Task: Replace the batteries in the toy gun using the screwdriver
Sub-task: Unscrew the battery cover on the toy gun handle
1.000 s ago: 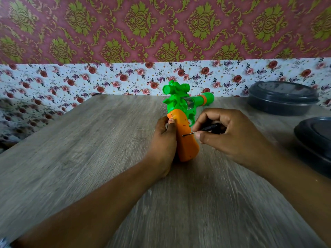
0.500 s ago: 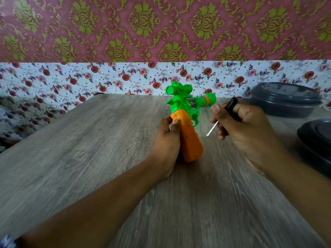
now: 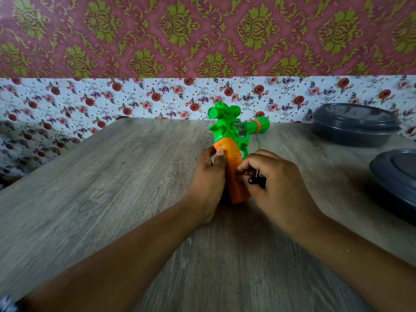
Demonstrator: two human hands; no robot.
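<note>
A toy gun [image 3: 231, 140] with a green body and an orange grip lies on the wooden table [image 3: 112, 188], grip toward me, barrel pointing right and away. My left hand [image 3: 208, 179] grips the left side of the orange grip, thumb on its upper edge. My right hand [image 3: 273, 185] is against the grip's right side, its fingers curled round the black-handled screwdriver [image 3: 256, 180]. Only part of the handle and a bit of shaft show; the tip is hidden behind my fingers.
Two dark grey lidded containers stand on the right: one [image 3: 354, 124] at the back by the flowered wall, another [image 3: 396, 179] nearer, cut off by the frame edge. The table's left edge runs diagonally at the left.
My right hand, lifted away with the screwdriver half a second ago, has come back down against the orange grip. The left hand and the gun have stayed put.
</note>
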